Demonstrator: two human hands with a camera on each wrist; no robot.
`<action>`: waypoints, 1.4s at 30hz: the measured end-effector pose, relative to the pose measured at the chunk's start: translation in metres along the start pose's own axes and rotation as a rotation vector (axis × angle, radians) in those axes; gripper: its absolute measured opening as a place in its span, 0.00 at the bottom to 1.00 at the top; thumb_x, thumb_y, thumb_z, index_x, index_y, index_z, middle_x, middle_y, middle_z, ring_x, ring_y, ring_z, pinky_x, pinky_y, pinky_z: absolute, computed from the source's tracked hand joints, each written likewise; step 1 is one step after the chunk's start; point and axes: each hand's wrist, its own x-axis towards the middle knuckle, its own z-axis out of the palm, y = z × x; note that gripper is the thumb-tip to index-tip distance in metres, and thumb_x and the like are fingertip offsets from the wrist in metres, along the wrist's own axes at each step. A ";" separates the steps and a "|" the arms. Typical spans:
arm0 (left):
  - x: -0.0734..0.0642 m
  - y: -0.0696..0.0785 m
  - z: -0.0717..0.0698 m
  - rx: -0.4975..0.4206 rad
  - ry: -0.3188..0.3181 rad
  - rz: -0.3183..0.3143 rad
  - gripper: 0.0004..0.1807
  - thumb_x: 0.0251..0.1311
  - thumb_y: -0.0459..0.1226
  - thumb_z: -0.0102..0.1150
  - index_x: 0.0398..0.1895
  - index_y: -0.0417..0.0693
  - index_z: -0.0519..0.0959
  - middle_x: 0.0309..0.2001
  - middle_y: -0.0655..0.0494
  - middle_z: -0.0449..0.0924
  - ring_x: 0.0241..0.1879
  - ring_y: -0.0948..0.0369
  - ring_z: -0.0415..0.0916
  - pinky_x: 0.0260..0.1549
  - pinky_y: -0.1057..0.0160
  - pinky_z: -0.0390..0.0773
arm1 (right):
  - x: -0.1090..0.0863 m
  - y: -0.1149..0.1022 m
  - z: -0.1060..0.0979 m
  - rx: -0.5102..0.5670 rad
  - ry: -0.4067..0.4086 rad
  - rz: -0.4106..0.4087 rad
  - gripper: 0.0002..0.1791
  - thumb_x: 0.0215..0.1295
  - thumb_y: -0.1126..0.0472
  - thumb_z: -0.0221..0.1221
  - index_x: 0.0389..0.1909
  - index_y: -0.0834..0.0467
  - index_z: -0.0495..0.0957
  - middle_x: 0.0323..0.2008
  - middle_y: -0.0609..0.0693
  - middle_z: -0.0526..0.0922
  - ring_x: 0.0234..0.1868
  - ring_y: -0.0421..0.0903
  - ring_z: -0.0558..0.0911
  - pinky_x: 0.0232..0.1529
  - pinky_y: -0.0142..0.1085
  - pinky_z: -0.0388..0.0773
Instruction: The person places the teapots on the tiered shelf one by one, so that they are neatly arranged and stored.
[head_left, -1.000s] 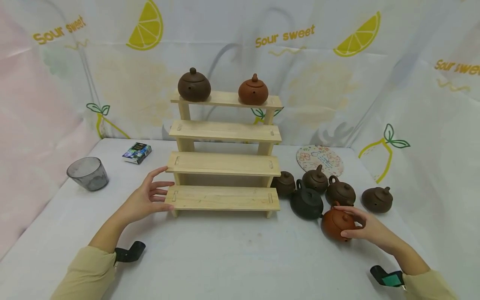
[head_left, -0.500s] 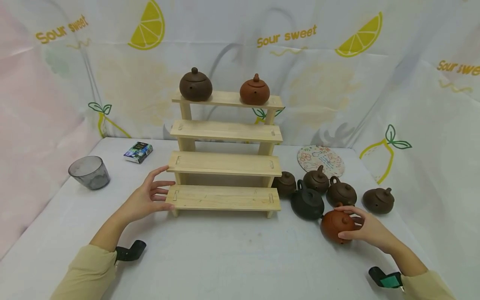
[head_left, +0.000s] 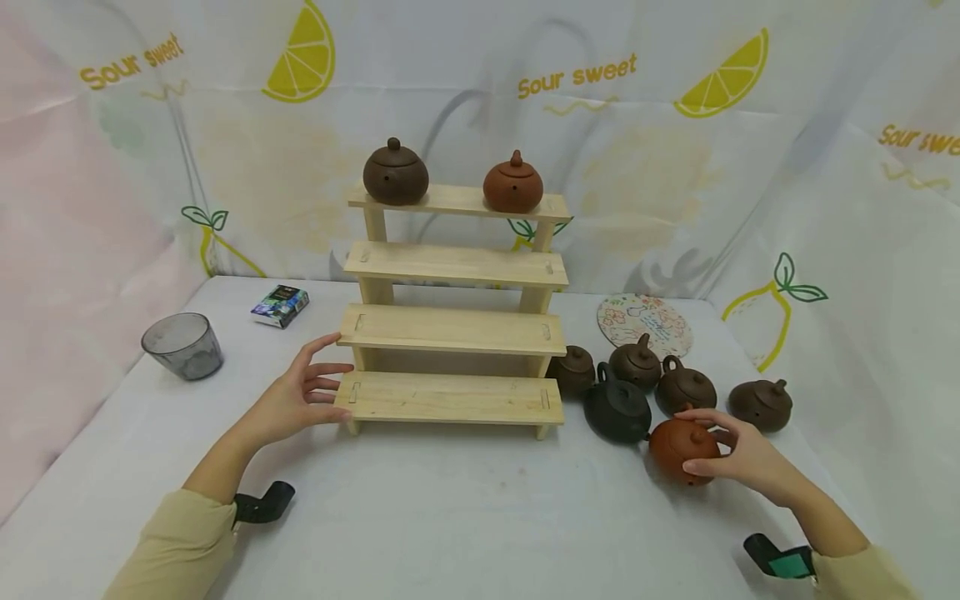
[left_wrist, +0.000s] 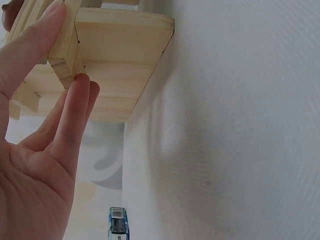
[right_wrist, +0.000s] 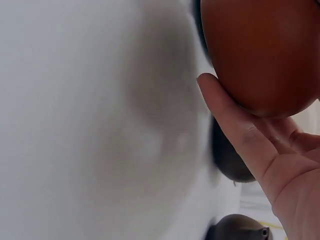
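My left hand (head_left: 288, 400) holds the left end of a four-step wooden display stand (head_left: 450, 398). In the left wrist view the thumb lies over a board's edge, with fingertips against its underside. At the right, my right hand (head_left: 738, 454) grips a reddish-brown teapot (head_left: 671, 454), thumb at the front and fingers behind. The right wrist view shows that teapot's round body (right_wrist: 265, 55) resting against the fingers, with a shadow on the cloth. Close beside it sits a black teapot (head_left: 617, 412). On the top step stand a dark brown teapot (head_left: 395, 177) and a red-brown teapot (head_left: 513, 185).
Several dark teapots cluster right of the stand, including one with a loop handle (head_left: 686, 392); another teapot (head_left: 761, 406) sits farther right. A patterned round mat (head_left: 645, 323) lies behind them. At left are a grey glass cup (head_left: 182, 348) and a small box (head_left: 281, 306).
The red-brown teapot in my right hand has shifted slightly up and right relative to the black teapot. My left hand keeps its place on the stand. The head view has drifted slightly.
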 end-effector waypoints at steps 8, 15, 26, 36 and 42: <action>0.000 0.001 0.000 0.010 -0.002 -0.016 0.59 0.42 0.36 0.74 0.72 0.64 0.43 0.60 0.36 0.66 0.49 0.45 0.73 0.43 0.61 0.77 | -0.003 -0.017 -0.007 -0.005 0.056 -0.046 0.31 0.55 0.65 0.65 0.59 0.66 0.65 0.55 0.66 0.67 0.51 0.65 0.71 0.34 0.38 0.79; -0.001 0.003 0.000 0.019 0.001 -0.022 0.59 0.42 0.36 0.74 0.72 0.64 0.42 0.60 0.36 0.66 0.49 0.45 0.73 0.43 0.61 0.77 | 0.003 -0.028 -0.006 -0.026 0.085 -0.053 0.32 0.55 0.64 0.65 0.60 0.65 0.65 0.58 0.65 0.65 0.54 0.69 0.68 0.36 0.38 0.78; -0.001 0.002 0.000 0.018 -0.004 -0.029 0.59 0.42 0.36 0.74 0.72 0.64 0.42 0.61 0.36 0.65 0.49 0.45 0.73 0.44 0.59 0.77 | 0.016 -0.052 -0.004 -0.049 0.095 -0.080 0.33 0.56 0.61 0.65 0.61 0.63 0.65 0.55 0.63 0.69 0.53 0.62 0.70 0.38 0.38 0.77; -0.001 0.004 0.000 0.018 -0.006 -0.026 0.59 0.43 0.37 0.74 0.72 0.64 0.41 0.61 0.35 0.65 0.50 0.45 0.73 0.44 0.58 0.77 | 0.037 -0.079 0.001 0.026 0.066 -0.113 0.31 0.57 0.61 0.64 0.61 0.61 0.65 0.55 0.62 0.69 0.51 0.57 0.72 0.40 0.36 0.78; -0.002 0.004 0.000 0.019 -0.006 -0.029 0.59 0.43 0.38 0.74 0.72 0.64 0.41 0.61 0.35 0.65 0.50 0.45 0.73 0.44 0.57 0.77 | 0.054 -0.095 0.006 0.035 0.056 -0.144 0.32 0.56 0.61 0.65 0.61 0.61 0.66 0.56 0.61 0.69 0.49 0.56 0.73 0.40 0.36 0.77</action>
